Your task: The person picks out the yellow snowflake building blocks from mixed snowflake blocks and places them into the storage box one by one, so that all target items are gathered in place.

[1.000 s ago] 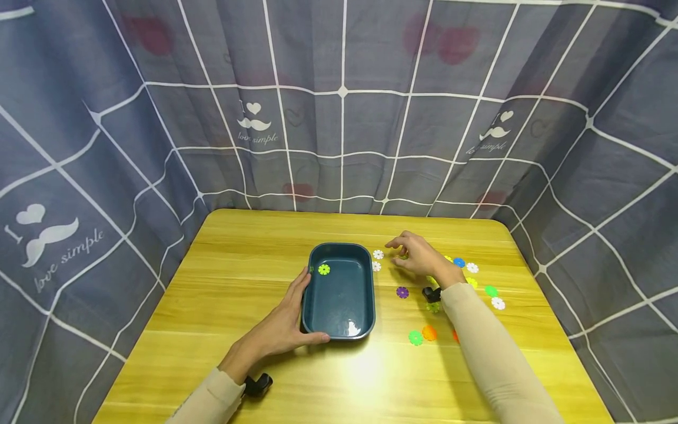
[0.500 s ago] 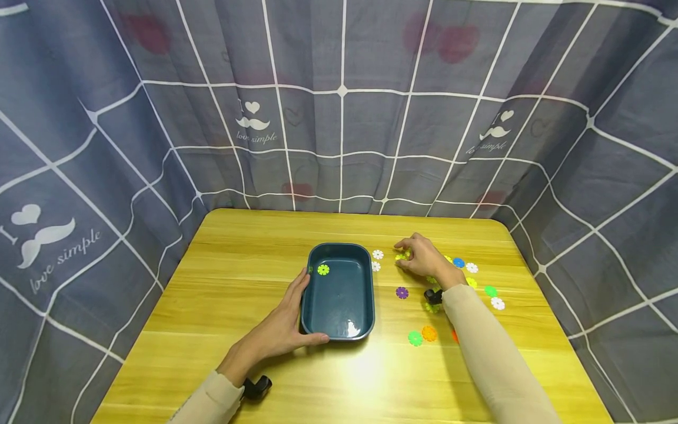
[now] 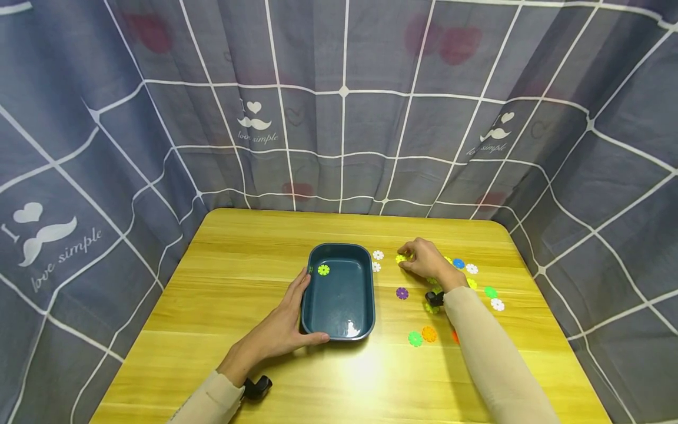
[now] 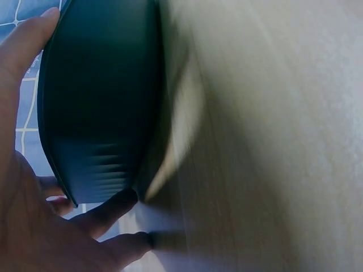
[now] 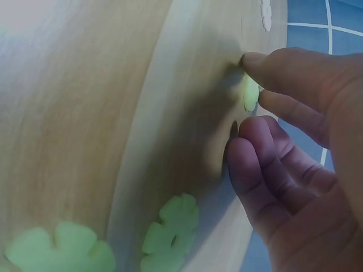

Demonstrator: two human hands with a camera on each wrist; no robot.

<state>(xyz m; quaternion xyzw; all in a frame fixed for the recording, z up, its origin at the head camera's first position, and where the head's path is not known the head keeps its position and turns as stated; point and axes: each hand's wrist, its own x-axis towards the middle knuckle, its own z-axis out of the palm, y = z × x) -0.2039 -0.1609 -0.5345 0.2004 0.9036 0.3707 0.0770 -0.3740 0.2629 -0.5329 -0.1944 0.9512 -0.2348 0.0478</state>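
In the head view my left hand [image 3: 281, 324] holds the dark teal tray [image 3: 369, 300] at its near left corner. The thumb lies along the near wall and the fingers along the left side; the left wrist view shows them bent round the tray. A yellow-green flower-shaped plastic piece [image 3: 323, 270] lies inside. My right hand [image 3: 425, 262] pinches a yellow flower-shaped piece [image 3: 400, 258] low over the table, thumb and index finger at its edges. In the right wrist view that yellow piece [image 5: 249, 93] is seen edge-on; the other fingers are curled close by.
Two white flower pieces [image 3: 378, 255] lie beside the tray's right wall. A purple piece [image 3: 402, 293], a green one [image 3: 415, 338] and an orange one [image 3: 429, 334] are nearer me. Several more, including a blue piece [image 3: 458, 264], lie around the right forearm. A curtain [image 3: 339, 118] surrounds the table.
My right hand has moved slightly right and down towards me, and its thumb and index finger have closed in on the yellow piece. The left hand and tray have stayed put.
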